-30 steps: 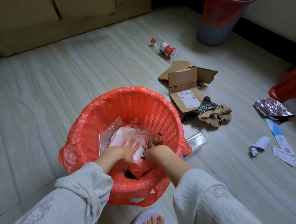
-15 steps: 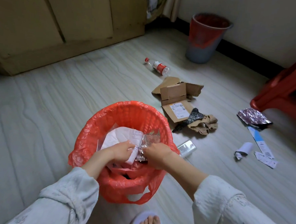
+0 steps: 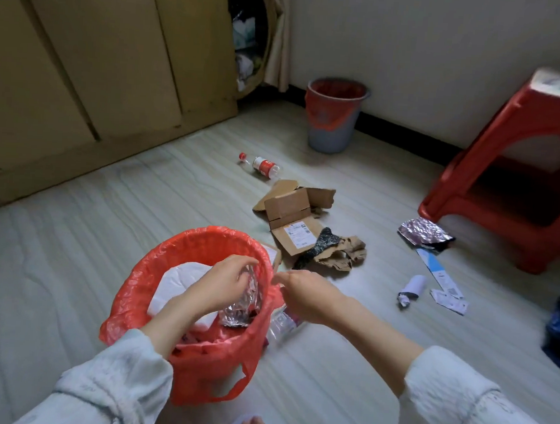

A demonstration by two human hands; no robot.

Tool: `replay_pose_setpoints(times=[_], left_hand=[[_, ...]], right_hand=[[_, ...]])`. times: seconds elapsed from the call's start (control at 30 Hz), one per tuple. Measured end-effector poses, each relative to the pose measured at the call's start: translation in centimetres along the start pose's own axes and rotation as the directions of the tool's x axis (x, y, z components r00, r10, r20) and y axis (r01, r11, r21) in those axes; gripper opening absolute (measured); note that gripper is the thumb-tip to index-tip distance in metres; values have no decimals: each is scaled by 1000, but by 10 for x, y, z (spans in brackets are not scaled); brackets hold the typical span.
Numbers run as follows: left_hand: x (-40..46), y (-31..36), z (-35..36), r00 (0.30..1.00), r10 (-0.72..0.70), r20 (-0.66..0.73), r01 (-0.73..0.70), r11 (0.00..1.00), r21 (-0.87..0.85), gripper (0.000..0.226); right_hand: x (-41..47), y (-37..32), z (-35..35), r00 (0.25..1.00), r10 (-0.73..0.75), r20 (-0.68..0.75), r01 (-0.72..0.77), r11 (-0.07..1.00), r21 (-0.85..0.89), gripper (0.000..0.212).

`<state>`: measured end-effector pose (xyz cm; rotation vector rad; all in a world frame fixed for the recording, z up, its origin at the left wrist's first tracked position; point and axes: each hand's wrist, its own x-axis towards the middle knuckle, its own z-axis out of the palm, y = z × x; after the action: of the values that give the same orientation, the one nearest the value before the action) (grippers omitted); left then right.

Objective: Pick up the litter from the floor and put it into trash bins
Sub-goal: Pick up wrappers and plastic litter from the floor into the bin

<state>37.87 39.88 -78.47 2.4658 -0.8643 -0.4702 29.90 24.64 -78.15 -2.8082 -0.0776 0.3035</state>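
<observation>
A red-lined trash bin (image 3: 143,279) stands on the floor right in front of me. Inside it lie white paper (image 3: 176,281) and a silver foil wrapper (image 3: 238,307). My left hand (image 3: 225,284) is over the bin, its fingers curled on the wrapper's top edge. My right hand (image 3: 303,295) hovers just outside the right rim, fingers loosely curled, holding nothing I can see. A clear plastic pack (image 3: 283,320) lies against the bin under that hand. Further out on the floor lie a plastic bottle (image 3: 263,166), a torn cardboard box (image 3: 294,219) and crumpled brown paper (image 3: 345,255).
A second grey bin with a red liner (image 3: 332,116) stands by the far wall. A red stool (image 3: 520,167) is at the right, with a silver foil bag (image 3: 425,232), a paper roll (image 3: 413,287) and a receipt (image 3: 449,297) near it. Cupboards (image 3: 84,68) run along the left.
Both hands have risen from deep inside the bin. The right hand has come out past the rim to the right. The view has tilted up toward the far wall.
</observation>
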Motion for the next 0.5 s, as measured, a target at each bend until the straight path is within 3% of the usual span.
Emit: replay_pose_setpoints(times=[0.1, 0.2, 0.37, 0.5], left_hand=[[32, 28, 17, 998, 63, -16, -62, 997, 43, 39], [72, 45, 49, 992, 95, 85, -106, 986, 131, 41], [146, 58, 121, 959, -29, 281, -57, 955, 292, 55], [198, 53, 173, 968, -85, 234, -3, 935, 354, 68]], right_hand=[[-12, 46, -10, 998, 65, 7, -65, 998, -22, 39], [-18, 103, -4, 986, 167, 13, -166, 986, -23, 38], [-8, 213, 52, 931, 356, 85, -356, 935, -15, 41], [11, 269, 116, 897, 415, 153, -406, 910, -88, 55]])
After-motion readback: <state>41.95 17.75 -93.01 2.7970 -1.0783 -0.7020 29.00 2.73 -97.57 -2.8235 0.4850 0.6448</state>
